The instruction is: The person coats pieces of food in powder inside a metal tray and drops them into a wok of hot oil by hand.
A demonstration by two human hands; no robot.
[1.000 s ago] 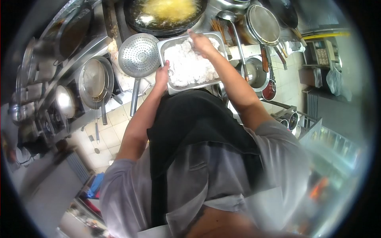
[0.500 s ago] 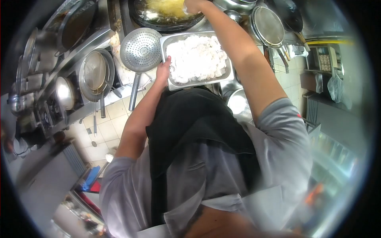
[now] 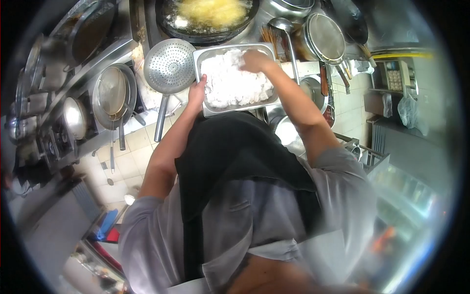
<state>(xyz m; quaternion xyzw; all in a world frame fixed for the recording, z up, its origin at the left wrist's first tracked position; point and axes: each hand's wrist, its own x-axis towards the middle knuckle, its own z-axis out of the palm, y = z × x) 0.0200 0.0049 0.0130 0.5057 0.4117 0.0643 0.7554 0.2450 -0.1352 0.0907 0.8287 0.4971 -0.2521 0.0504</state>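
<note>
My left hand [image 3: 198,93] grips the left side of a rectangular metal tray [image 3: 208,111], thumb over the rim. White-coated pieces [image 3: 230,83], floury-looking and too bright to tell apart, fill it. Over the far right part of the pieces is my right hand [image 3: 257,61]; its fingers are blurred and partly lost against the white. Beyond the tray, a wok [image 3: 169,30] holds bubbling yellow oil [image 3: 213,12] with a pale lump near its left side.
A perforated skimmer [image 3: 170,66] lies left of the tray, handle toward me. On the right are a ladle [image 3: 281,24], a round strainer [image 3: 326,38] and stacked metal bowls [image 3: 291,7]. Farther left, another strainer rests in a pan [image 3: 100,115] on the stove.
My right hand has come back from above the wok to the pieces in the tray. My left hand still holds the tray, which sits slightly lower and further left in view.
</note>
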